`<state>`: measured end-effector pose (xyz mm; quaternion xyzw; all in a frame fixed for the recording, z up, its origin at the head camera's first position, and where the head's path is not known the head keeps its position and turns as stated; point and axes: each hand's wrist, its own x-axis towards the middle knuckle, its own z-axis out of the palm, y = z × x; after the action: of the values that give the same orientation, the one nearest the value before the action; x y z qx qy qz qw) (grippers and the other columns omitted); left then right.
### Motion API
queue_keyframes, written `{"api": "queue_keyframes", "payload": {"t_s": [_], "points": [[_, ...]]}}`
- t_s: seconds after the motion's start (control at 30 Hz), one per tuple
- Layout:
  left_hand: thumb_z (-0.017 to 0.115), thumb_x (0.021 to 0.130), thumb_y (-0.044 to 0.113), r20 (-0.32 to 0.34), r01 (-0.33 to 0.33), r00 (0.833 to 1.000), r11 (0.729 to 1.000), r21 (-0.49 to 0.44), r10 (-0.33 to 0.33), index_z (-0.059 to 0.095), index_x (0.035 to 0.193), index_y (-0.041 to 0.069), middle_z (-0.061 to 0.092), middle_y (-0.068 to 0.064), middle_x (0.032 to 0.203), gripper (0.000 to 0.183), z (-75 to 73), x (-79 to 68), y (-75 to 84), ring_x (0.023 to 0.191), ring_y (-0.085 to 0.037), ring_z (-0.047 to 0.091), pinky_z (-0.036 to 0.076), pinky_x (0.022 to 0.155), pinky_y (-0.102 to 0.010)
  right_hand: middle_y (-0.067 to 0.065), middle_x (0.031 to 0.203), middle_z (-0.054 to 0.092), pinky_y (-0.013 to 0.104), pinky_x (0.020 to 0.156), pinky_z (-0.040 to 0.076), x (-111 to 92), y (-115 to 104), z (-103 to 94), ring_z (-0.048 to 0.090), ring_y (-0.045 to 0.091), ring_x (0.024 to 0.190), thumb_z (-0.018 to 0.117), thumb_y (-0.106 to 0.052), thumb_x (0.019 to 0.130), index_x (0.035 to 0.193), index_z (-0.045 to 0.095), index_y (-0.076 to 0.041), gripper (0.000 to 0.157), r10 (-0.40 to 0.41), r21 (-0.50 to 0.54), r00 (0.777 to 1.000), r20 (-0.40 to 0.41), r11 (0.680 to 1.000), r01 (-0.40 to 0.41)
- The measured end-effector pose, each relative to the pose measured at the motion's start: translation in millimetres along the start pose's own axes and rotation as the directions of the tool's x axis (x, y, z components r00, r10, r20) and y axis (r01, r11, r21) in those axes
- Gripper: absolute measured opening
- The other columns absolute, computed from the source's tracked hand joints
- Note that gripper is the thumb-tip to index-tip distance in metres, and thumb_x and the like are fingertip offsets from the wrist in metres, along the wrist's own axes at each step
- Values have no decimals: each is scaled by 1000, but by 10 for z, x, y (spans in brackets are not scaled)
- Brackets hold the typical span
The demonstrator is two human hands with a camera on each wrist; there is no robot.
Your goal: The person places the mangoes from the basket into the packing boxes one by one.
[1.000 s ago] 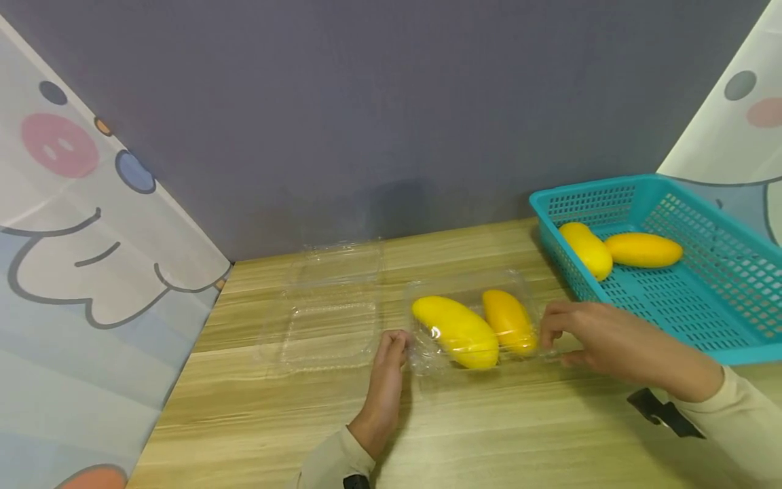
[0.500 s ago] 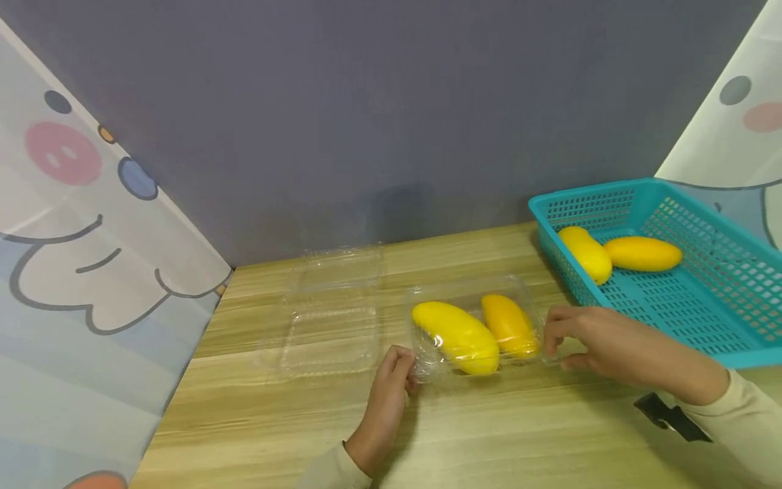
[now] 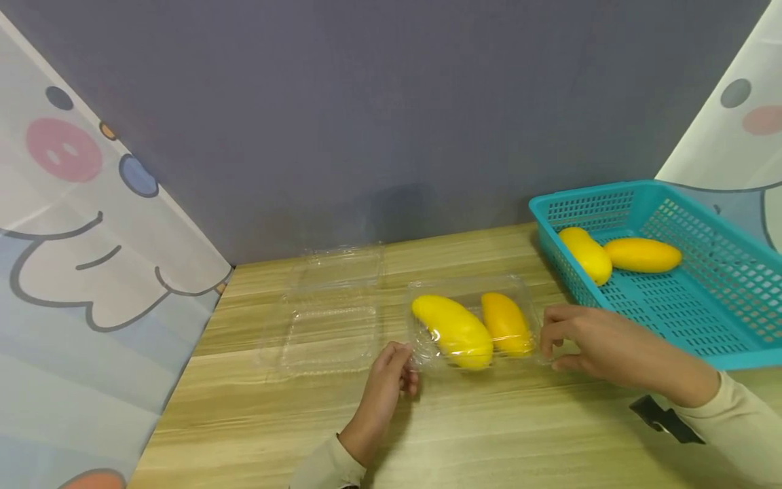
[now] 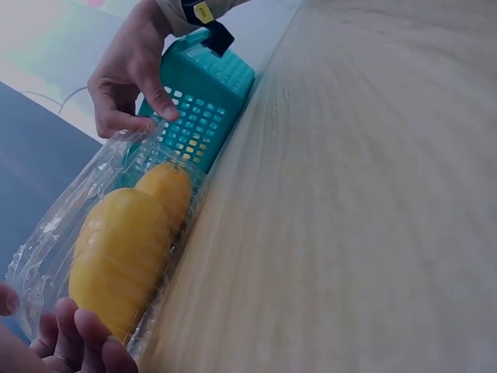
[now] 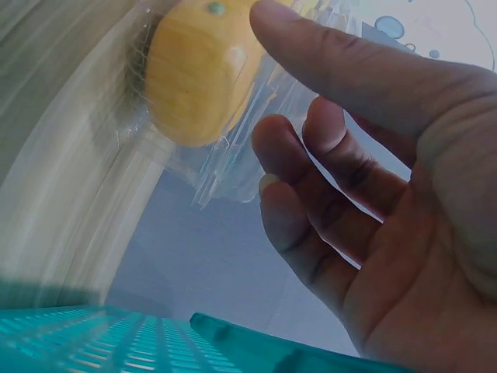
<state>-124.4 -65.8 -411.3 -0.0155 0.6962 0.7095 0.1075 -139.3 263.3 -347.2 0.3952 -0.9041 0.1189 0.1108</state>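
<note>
A clear plastic clamshell box (image 3: 430, 358) lies on the wooden table with its lid over two mangoes. The larger, yellow mango (image 3: 453, 331) is on the left; a smaller, more orange mango (image 3: 506, 324) lies beside it. My left hand (image 3: 386, 379) holds the box's front left corner, thumb at the lid edge and fingers below it. At the front right corner, my right hand (image 3: 595, 339) pinches the lid's edge between thumb and forefinger. Seen from the right wrist, the stem end of the orange mango (image 5: 198, 74) shows through the plastic.
To the right stands a turquoise plastic basket (image 3: 721, 336) holding two more mangoes (image 3: 643, 255), close to my right forearm. Another clear clamshell box (image 3: 332, 307) lies opened flat on the left. A grey panel (image 3: 391, 122) rises behind the table (image 3: 256, 414).
The lid's front edge and both hands shift slightly at the front corners of the box. The left hand's lower fingers have come a little away from the corner. Basket and second box stay put.
</note>
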Motion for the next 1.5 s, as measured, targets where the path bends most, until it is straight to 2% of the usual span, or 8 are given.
{"api": "queue_keyframes", "payload": {"t_s": [0.27,0.67,0.8,0.9,0.97,1.1,1.33,1.5], "points": [[45,98,18,29,10,1000,1000,29,-11,50,78,9,51,2,63,22,-14,-41,6,53,-11,45,40,53,-21,-24,89,53,21,59,48,-10,-8,-5,50,-5,74,92,-17,64,84,65,-40,41,9,-5,1000,5,1000,-9],[46,95,13,33,39,999,999,-21,-39,50,73,10,52,3,60,22,-2,-17,8,51,-9,46,37,53,-20,-19,96,55,23,63,52,-36,-31,-31,55,1,79,91,-15,65,89,64,-36,43,7,-62,1000,3,998,-7],[47,96,14,25,34,999,999,-23,-33,50,74,10,52,3,61,23,-5,-20,4,51,-9,46,37,53,-20,-15,99,58,23,61,50,-73,-78,-50,53,0,78,81,-9,78,101,66,-29,34,138,-17,989,58,990,-137],[47,96,14,24,25,999,999,-38,-24,50,74,11,52,4,62,22,0,-22,-9,52,-9,46,38,53,-20,-12,92,58,22,57,43,-89,-125,-51,46,-2,69,68,-11,92,112,63,-19,22,299,25,950,91,953,-302],[47,96,13,24,18,1000,998,-53,-17,50,75,11,53,4,63,21,6,-22,-20,53,-9,46,38,54,-20,-8,88,58,22,55,40,-88,-158,-30,43,-1,65,63,-13,96,114,60,-13,18,352,13,933,72,935,-354],[47,96,13,27,10,1000,997,-70,-8,49,76,11,54,5,65,20,15,-25,-27,54,-9,46,39,55,-20,-5,84,61,25,53,42,-80,-226,30,44,2,62,63,-16,97,116,58,-8,21,352,-51,935,37,935,-350],[46,97,11,33,-1,999,998,-70,3,48,78,9,54,4,65,19,25,-26,-31,55,-10,47,39,56,-20,-12,73,55,21,50,35,-62,-310,79,37,0,53,54,-21,102,132,50,-7,33,436,42,892,121,895,-444],[45,98,12,30,2,1000,997,-75,1,48,80,9,55,4,67,18,29,-30,-22,56,-10,47,40,57,-20,-13,69,50,20,48,34,-34,-321,124,34,-1,51,56,-16,101,131,48,-4,33,422,77,904,75,901,-427]]}}
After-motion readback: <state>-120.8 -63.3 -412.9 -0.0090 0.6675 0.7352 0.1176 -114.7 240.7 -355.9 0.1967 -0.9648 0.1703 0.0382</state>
